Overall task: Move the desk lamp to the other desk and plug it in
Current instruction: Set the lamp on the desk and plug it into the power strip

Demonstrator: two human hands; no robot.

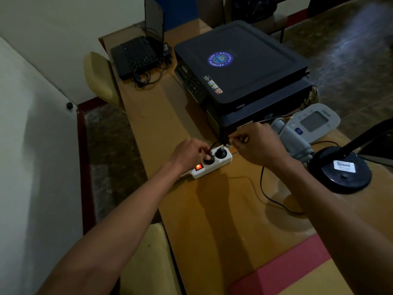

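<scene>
The black desk lamp (340, 170) stands on the wooden desk (223, 209) at the right, its round base bearing a white label. Its thin black cord (270, 199) loops over the desk toward a white power strip (212, 165) with a lit red switch. Two black plugs sit in the strip. My left hand (188, 153) pinches the nearer plug (208, 160) in its socket. My right hand (257, 143) is closed on a cord just beyond the strip's far end.
A large black printer (242, 67) fills the desk behind the strip. A white blood pressure monitor (312, 122) with its grey cuff lies right of it. A laptop (138, 52) with tangled cables sits at the far end. A beige chair (100, 79) stands left of the desk.
</scene>
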